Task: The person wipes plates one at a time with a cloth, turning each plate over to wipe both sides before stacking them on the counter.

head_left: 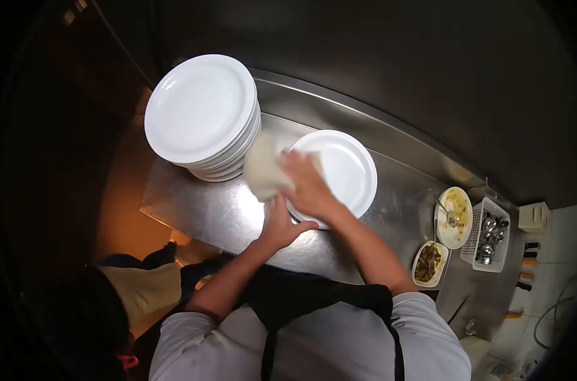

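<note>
A pale cloth (263, 170), smeared by motion, is bunched in my right hand (308, 187), over the left side of a white plate (348, 171). The edges of other plates show beneath that one. My left hand (279, 225) cups the near-left rim of these plates, its thumb spread along the near edge. Its fingertips meet the lower edge of the cloth and are partly hidden. To the left rises a tall stack of white plates (201, 111).
The steel counter (193, 197) runs along a wall with a raised ledge. Right of the plates are an oval dish with yellow food (455, 216), a bowl of brown food (430, 263) and a white basket of metal utensils (488, 235). Another person's apron (148, 292) shows lower left.
</note>
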`<control>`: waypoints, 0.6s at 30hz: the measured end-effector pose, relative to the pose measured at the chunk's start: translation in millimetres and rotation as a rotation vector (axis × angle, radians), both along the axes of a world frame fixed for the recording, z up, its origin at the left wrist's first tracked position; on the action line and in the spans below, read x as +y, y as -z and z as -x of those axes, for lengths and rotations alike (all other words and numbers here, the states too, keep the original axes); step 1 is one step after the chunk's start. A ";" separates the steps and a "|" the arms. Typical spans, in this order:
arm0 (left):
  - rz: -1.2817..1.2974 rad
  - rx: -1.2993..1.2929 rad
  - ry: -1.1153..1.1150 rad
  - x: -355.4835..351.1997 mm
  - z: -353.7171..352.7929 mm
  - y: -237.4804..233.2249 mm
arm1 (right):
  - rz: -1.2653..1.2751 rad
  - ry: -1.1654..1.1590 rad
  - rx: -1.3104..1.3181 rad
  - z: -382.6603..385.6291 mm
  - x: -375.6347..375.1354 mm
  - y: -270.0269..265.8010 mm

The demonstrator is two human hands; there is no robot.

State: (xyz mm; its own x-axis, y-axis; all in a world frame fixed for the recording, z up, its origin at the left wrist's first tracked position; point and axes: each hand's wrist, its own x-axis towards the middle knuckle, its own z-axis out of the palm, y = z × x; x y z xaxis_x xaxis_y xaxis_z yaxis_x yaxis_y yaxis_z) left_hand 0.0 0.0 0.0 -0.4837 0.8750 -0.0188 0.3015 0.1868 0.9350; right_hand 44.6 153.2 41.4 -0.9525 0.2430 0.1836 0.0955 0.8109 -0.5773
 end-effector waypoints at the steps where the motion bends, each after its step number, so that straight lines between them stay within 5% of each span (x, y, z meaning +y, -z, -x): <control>1: 0.026 -0.121 0.053 -3.7 9.0 5.7 | 0.073 -0.118 0.003 0.8 -14.6 -3.9; 2: 0.048 -0.244 0.100 -6.7 17.7 11.7 | 0.123 -0.126 0.067 0.0 -20.6 -1.6; 5: 0.019 0.048 -0.091 -5.9 -35.1 -2.9 | -0.037 -0.068 0.038 -39.2 6.4 -6.1; 7: -0.015 0.175 -0.257 -3.0 -47.5 -9.5 | 0.110 0.094 0.070 -41.1 38.7 -26.7; 11: 0.146 0.087 -0.297 -32.4 -48.9 -56.7 | 0.065 0.322 0.265 -65.9 79.0 -31.9; 15: -0.216 0.333 -0.344 -29.0 -47.9 -13.9 | -0.079 0.210 0.134 -70.4 65.7 -29.4; 18: 0.149 0.277 -0.161 2.8 -36.5 -93.4 | -0.153 0.010 0.009 -69.6 29.1 -30.2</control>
State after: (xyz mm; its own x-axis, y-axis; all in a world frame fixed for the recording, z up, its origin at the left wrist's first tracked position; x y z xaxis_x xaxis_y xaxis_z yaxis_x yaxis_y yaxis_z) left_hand 36.5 2.8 93.4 -0.6197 0.7848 0.0111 0.4956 0.3803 0.7809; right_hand 114.2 182.3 71.6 -0.9483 0.2214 0.2274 0.1000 0.8884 -0.4480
